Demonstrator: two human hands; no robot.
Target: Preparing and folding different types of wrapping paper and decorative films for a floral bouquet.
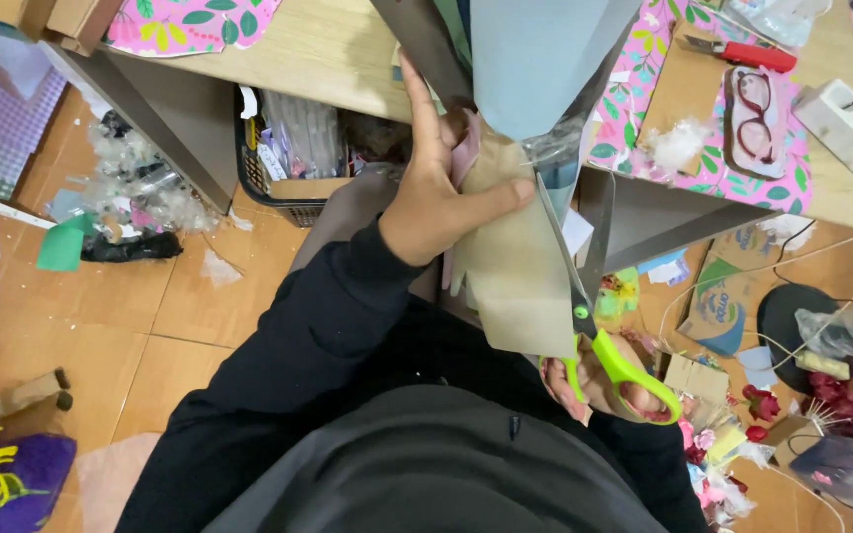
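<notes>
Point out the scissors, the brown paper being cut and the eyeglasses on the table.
scissors [584, 321]: head view, on the pivot where the blades meet the green handles.
brown paper [515, 266]: head view, on its flat middle.
eyeglasses [754, 116]: head view, on the dark red frame.

Cluttered home craft corner: paper scraps [140, 212], low wooden table [318, 49].

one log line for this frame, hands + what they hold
left hand: holds brown paper | right hand: green-handled scissors, blades along paper's right edge | site: wooden desk
</notes>
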